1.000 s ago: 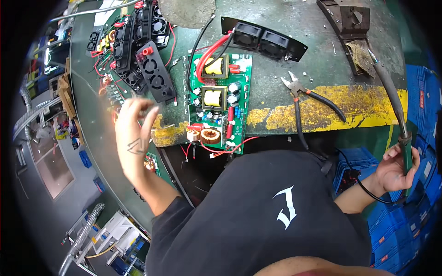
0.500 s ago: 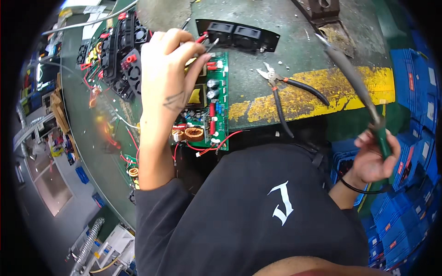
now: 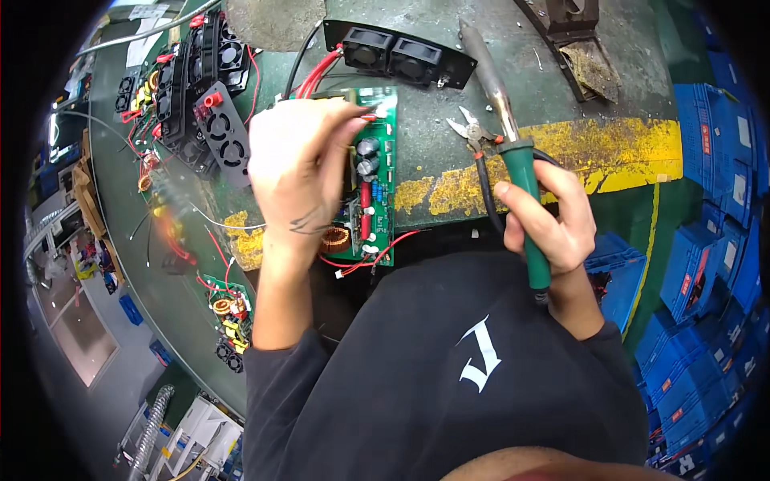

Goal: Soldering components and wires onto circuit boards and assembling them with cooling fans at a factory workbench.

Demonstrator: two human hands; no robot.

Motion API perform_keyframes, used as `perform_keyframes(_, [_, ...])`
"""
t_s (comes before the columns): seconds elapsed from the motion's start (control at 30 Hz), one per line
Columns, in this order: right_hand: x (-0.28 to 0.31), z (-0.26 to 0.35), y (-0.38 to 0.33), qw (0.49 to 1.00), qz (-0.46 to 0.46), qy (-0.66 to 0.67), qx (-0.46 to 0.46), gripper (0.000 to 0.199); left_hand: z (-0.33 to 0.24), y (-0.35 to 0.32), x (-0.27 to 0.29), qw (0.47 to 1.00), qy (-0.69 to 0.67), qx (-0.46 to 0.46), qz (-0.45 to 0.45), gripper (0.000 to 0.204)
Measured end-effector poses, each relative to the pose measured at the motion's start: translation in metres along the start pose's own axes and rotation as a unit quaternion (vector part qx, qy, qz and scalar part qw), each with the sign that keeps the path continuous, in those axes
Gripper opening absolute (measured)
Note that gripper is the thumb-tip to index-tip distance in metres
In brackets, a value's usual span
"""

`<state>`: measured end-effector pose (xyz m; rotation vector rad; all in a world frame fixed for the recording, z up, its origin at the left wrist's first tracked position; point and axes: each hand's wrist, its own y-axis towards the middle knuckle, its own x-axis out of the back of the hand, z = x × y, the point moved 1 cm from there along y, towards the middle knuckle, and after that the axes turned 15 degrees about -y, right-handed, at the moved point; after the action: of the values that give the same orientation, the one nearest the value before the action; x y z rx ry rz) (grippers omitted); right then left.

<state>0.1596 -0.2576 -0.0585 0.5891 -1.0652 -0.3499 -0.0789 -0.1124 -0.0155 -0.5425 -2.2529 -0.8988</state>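
Observation:
My right hand (image 3: 561,216) is wrapped round the green handle of a large soldering iron (image 3: 520,172). Its thick grey barrel points away over the bench, above the pliers. Below my left hand (image 3: 297,156) lies a green circuit board (image 3: 383,200) with capacitors, red parts and a copper coil. The left fingers are pinched over the board's far end on what looks like a thin dark wire (image 3: 367,111), blurred at its tip. Behind them stands a black panel with two fans (image 3: 393,58); red wires (image 3: 317,74) run from it toward that hand, which hides their ends.
Cutting pliers (image 3: 475,132) with dark handles lie partly under the iron. More fan panels (image 3: 220,128) and wired boards (image 3: 228,309) crowd the left side. A rusty metal stand (image 3: 569,40) is at the far right. Blue crates (image 3: 698,264) are stacked beyond the bench's right edge.
My right hand has swung the soldering iron left, from beyond the bench's edge to over the pliers. My left hand has lowered its pinch toward the board, away from the fan panel.

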Motion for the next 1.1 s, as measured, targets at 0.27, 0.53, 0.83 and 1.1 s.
perform_keyframes(0.27, [-0.004, 0.022, -0.005, 1.0, 0.019, -0.021, -0.011, 0.017, -0.002, 0.013, -0.027, 0.998, -0.031, -0.034, 0.035, 0.014])
perform_keyframes(0.53, [0.0, 0.02, -0.003, 0.999, 0.034, -0.005, -0.015, 0.028, -0.001, 0.014, -0.038, 0.997, 0.021, 0.002, 0.069, 0.018])
perform_keyframes(0.83, [0.003, 0.015, -0.002, 0.998, 0.043, 0.032, -0.033, 0.032, 0.057, 0.041, -0.102, 0.9, -0.167, -0.338, -0.217, 0.017])
perform_keyframes(1.1, [0.041, 0.003, -0.017, 0.985, 0.067, 0.142, -0.07, 0.028, -0.001, 0.026, -0.038, 0.996, 0.032, -0.008, 0.085, 0.017])
